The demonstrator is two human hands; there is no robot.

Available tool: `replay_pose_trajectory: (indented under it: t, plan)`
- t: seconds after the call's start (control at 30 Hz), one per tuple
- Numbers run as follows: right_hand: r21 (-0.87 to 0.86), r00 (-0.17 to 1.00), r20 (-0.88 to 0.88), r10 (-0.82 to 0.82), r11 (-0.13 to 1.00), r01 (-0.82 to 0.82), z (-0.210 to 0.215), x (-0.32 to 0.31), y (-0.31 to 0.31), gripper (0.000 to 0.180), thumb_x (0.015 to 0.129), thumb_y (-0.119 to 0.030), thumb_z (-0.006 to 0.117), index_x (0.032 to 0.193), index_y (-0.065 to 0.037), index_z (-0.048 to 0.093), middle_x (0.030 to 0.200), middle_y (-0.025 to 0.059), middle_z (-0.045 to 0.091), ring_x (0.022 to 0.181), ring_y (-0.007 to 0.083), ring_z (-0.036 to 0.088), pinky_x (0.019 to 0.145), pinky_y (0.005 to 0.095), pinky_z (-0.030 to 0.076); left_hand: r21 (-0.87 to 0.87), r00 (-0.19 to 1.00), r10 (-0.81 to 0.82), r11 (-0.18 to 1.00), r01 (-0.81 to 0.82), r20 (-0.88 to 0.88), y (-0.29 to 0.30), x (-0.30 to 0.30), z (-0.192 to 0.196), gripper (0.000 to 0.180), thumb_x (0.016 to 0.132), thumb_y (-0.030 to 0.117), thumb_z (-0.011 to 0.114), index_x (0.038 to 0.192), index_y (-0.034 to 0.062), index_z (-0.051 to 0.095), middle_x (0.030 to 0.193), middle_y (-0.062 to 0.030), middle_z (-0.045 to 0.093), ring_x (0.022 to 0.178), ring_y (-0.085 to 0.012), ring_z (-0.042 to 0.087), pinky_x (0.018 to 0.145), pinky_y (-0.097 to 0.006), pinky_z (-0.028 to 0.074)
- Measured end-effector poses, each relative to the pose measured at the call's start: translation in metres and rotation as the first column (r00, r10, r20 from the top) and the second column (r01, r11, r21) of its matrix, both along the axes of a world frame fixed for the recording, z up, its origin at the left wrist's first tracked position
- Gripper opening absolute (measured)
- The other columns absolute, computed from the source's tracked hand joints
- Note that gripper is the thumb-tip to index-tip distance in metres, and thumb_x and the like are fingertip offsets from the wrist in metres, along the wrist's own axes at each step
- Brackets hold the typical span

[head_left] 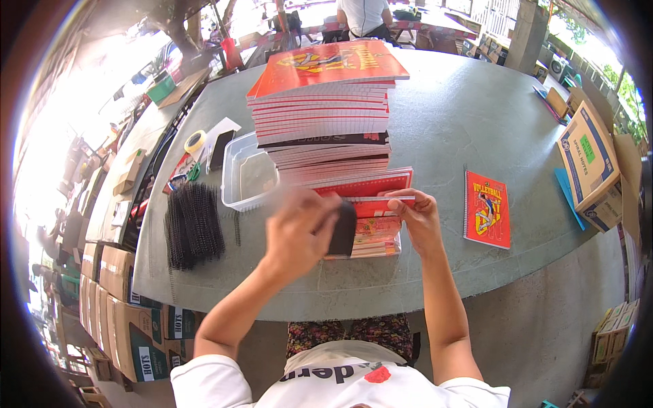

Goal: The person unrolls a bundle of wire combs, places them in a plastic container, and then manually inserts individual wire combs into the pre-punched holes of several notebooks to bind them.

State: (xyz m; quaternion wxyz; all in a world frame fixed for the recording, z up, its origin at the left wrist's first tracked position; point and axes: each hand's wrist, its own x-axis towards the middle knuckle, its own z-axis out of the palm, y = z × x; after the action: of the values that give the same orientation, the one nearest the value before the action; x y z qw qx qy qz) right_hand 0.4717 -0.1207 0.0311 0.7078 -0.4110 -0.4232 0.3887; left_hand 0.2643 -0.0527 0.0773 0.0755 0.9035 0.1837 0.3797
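Observation:
A tall stack of red-covered notebooks (323, 112) stands mid-table, with white page edges facing me. At its near side, my right hand (418, 217) pinches the right end of a red notebook (381, 206) between thumb and fingers. My left hand (299, 228) is at that notebook's left end, fingers curled and partly smeared by motion; what they hold, if anything, cannot be made out. Beside those fingers is a flat black piece (345, 230) with a rounded corner. Below the notebook lies a clear-wrapped, orange-patterned pack (378, 238).
Black spiral coils (194, 228) lie bundled at left, near a clear plastic tub (248, 170), a tape roll (195, 141) and green-handled scissors (195, 171). One spiral notebook (487, 209) lies right of the stack. An open cardboard box (588, 160) is at the right edge; cartons (132, 336) stand lower left.

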Motion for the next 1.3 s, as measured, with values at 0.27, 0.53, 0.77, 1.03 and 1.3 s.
replay_pose_trajectory:
  t: [0.27, 0.53, 0.77, 1.03, 1.3]
  plan:
    - [0.01, 0.997, 0.043, 0.06, 0.998, -0.061, -0.004, 0.002, -0.004, 0.017, 0.082, -0.011, 0.066, 0.094, 0.0, 0.065, 0.084, 0.0014, 0.064, 0.074, 0.0058, 0.056, 0.069, 0.02, 0.048, 0.066, 0.995, 0.061, 0.996, -0.067, 0.085, 0.005, 0.013, 0.021, 0.018, 0.07, 0.003, 0.067, 0.088, 0.0075, 0.065, 0.083, -0.0054, 0.053, 0.071, -0.0207, 0.056, 0.06, -0.031, 0.047]
    - [0.036, 1.0, 0.017, 0.01, 0.999, -0.01, -0.01, 0.0, -0.012, 0.016, 0.084, -0.01, 0.063, 0.096, 0.001, 0.062, 0.081, 0.0018, 0.063, 0.076, 0.0051, 0.056, 0.067, 0.0184, 0.046, 0.059, 0.953, 0.09, 0.992, -0.112, 0.289, -0.01, 0.028, 0.041, 0.02, 0.069, 0.002, 0.067, 0.088, 0.0085, 0.065, 0.08, -0.0063, 0.057, 0.073, -0.0224, 0.056, 0.062, -0.033, 0.046]
    - [-0.047, 0.995, 0.096, 0.026, 0.999, -0.022, -0.018, 0.002, -0.008, 0.029, 0.094, -0.025, 0.048, 0.103, 0.0, 0.059, 0.084, -0.0008, 0.061, 0.086, 0.0053, 0.055, 0.075, 0.0199, 0.044, 0.079, 0.954, 0.066, 0.992, -0.093, 0.293, -0.014, 0.045, 0.045, 0.019, 0.068, -0.001, 0.066, 0.086, 0.0059, 0.063, 0.081, -0.0084, 0.057, 0.074, -0.0238, 0.056, 0.064, -0.033, 0.046]
    - [-0.029, 0.99, -0.056, 0.132, 0.991, -0.133, -0.024, 0.005, -0.01, 0.044, 0.095, -0.037, 0.041, 0.106, 0.002, 0.059, 0.1, 0.0039, 0.062, 0.091, 0.0096, 0.055, 0.082, 0.0251, 0.042, 0.022, 0.992, -0.004, 1.0, 0.001, 0.128, -0.018, 0.065, 0.026, 0.019, 0.07, 0.002, 0.064, 0.088, 0.0063, 0.062, 0.081, -0.0065, 0.054, 0.075, -0.0248, 0.054, 0.062, -0.035, 0.046]
    - [0.062, 0.985, 0.172, 0.017, 0.998, -0.028, 0.001, -0.005, -0.015, 0.02, 0.086, -0.007, 0.058, 0.104, -0.001, 0.061, 0.101, 0.0093, 0.063, 0.096, 0.0111, 0.057, 0.083, 0.0262, 0.046, -0.27, 0.952, -0.185, 0.956, 0.117, -0.242, -0.064, 0.041, -0.067, 0.022, 0.074, 0.017, 0.065, 0.095, 0.009, 0.062, 0.092, -0.0101, 0.054, 0.086, -0.0257, 0.055, 0.073, -0.038, 0.044]
